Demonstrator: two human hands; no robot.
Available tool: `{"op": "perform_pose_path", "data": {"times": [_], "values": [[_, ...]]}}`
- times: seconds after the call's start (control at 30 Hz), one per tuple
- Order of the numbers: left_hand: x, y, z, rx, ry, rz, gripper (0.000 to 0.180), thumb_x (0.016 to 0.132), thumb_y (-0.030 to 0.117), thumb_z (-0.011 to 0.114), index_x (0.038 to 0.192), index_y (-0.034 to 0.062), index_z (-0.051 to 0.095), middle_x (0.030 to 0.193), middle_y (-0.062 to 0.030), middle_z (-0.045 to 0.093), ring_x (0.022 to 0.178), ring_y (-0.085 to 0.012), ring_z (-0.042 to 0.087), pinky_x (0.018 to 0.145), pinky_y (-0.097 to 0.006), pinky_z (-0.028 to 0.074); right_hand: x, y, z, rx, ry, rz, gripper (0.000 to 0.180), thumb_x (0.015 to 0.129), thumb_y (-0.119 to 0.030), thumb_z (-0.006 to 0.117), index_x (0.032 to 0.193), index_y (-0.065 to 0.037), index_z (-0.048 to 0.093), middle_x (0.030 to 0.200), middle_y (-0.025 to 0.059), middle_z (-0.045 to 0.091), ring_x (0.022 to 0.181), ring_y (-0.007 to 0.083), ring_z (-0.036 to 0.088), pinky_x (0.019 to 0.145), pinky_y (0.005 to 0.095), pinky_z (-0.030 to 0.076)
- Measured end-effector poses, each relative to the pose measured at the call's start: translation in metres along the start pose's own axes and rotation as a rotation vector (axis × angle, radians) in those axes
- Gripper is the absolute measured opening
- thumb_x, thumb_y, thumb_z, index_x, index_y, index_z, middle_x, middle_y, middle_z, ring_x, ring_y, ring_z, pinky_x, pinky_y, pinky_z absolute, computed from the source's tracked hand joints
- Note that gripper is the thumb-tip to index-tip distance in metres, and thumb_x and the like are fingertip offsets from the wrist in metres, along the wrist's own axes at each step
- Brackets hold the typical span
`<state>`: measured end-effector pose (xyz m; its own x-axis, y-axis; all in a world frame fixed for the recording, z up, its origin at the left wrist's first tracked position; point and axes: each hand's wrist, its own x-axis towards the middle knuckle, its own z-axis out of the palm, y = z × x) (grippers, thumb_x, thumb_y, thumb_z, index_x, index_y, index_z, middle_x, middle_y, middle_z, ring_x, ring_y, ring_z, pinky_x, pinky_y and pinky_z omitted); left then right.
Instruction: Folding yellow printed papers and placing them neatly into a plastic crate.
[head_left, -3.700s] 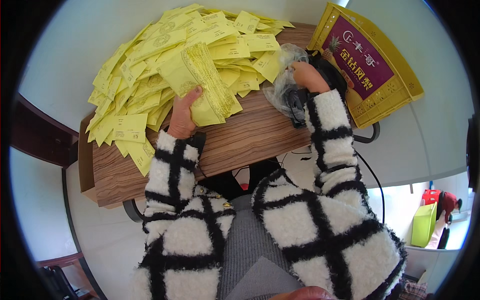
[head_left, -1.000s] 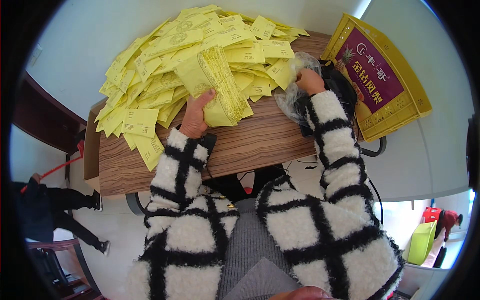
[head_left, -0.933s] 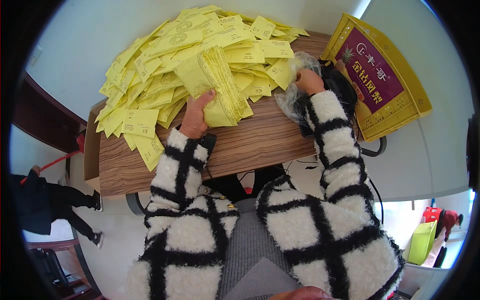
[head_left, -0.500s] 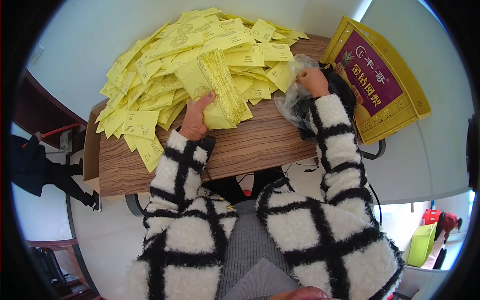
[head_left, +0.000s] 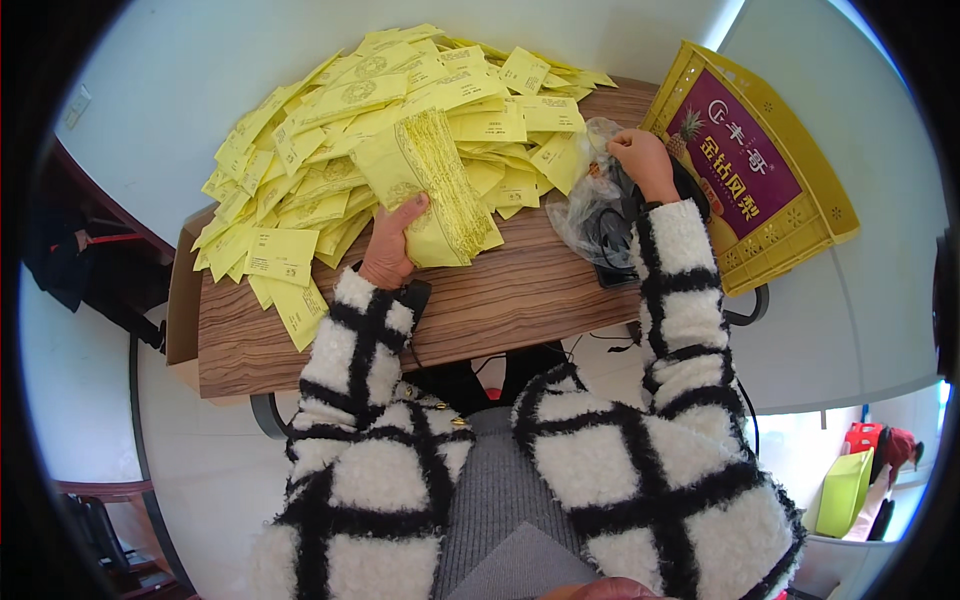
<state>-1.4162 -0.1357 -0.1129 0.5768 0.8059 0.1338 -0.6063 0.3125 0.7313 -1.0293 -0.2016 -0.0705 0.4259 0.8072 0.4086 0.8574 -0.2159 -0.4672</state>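
My left hand [head_left: 396, 240] is closed round the lower left part of a thick bundle of yellow paper packets [head_left: 440, 190], thumb on top. The bundle is tilted over the wood-grain table in front of a big heap of similar yellow packets [head_left: 330, 140]. At the right end of the table, my right hand [head_left: 643, 160] pinches the upper edge of a clear, crumpled plastic bag [head_left: 572, 222]. Small orange-brown bits [head_left: 597, 172] show in the bag by my fingers. A coiled black cable [head_left: 608, 228] lies beside the bag, partly under my right sleeve.
A yellow plastic crate [head_left: 845, 205] with a purple panel stands at the table's right end. The wooden table [head_left: 500, 310] has a cardboard box [head_left: 184, 300] at its left end. Further left, a person in dark clothes [head_left: 60, 260] stands near a doorway.
My right hand has moved slightly up and right, drawing the bag's edge up and uncovering the orange-brown bits. My left hand keeps its hold on the bundle. The person at left has shifted leftward.
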Motion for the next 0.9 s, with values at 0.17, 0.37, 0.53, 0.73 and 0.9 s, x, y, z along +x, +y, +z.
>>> {"op": "perform_pose_path", "data": {"times": [0.17,0.37,0.53,0.73,0.9], "values": [[-0.003,0.003,-0.001,-0.021,0.000,-0.003,0.053,0.089,0.009,0.068,0.136,-0.0026,0.046,0.126,-0.0155,0.061,0.112,-0.0261,0.063,0.094,-0.039,0.055,-0.004,-0.020,-0.007,0.160,-0.015,0.019,0.024,0.082,-0.024,0.069,0.090,-0.002,0.073,0.081,0.0139,0.071,0.075,0.0284,0.068,0.068,0.0382,0.051],[-0.012,0.012,-0.002,-0.054,-0.039,-0.037,0.053,0.092,0.012,0.065,0.138,-0.0026,0.044,0.129,-0.0174,0.059,0.114,-0.0282,0.063,0.095,-0.041,0.055,-0.028,-0.085,-0.012,0.495,-0.075,0.004,0.021,0.086,-0.020,0.070,0.091,0.000,0.072,0.073,0.0035,0.068,0.064,0.0095,0.060,0.060,0.0266,0.047],[-0.018,0.018,-0.007,-0.158,-0.115,-0.064,0.053,0.094,0.016,0.062,0.140,-0.0033,0.043,0.134,-0.0184,0.057,0.118,-0.0296,0.061,0.099,-0.042,0.053,-0.048,-0.128,0.009,0.712,-0.158,-0.053,0.020,0.087,-0.019,0.071,0.092,0.001,0.071,0.073,-0.0011,0.066,0.062,0.0063,0.054,0.057,0.0232,0.044],[-0.020,0.021,-0.023,-0.253,-0.274,-0.059,0.054,0.097,0.024,0.060,0.140,-0.0035,0.044,0.136,-0.0177,0.057,0.121,-0.0286,0.059,0.104,-0.042,0.049,-0.073,-0.170,0.034,0.852,-0.325,-0.113,0.017,0.088,-0.016,0.071,0.091,0.000,0.072,0.074,-0.0022,0.065,0.062,0.0050,0.052,0.057,0.0223,0.042],[-0.019,0.023,-0.026,-0.246,-0.287,-0.056,0.054,0.097,0.026,0.061,0.139,-0.0036,0.045,0.135,-0.0178,0.058,0.120,-0.0286,0.060,0.104,-0.042,0.049,-0.085,-0.185,0.045,0.854,-0.380,-0.154,0.016,0.088,-0.015,0.070,0.090,0.000,0.071,0.074,-0.0020,0.064,0.063,0.0046,0.051,0.057,0.0223,0.041]]}}
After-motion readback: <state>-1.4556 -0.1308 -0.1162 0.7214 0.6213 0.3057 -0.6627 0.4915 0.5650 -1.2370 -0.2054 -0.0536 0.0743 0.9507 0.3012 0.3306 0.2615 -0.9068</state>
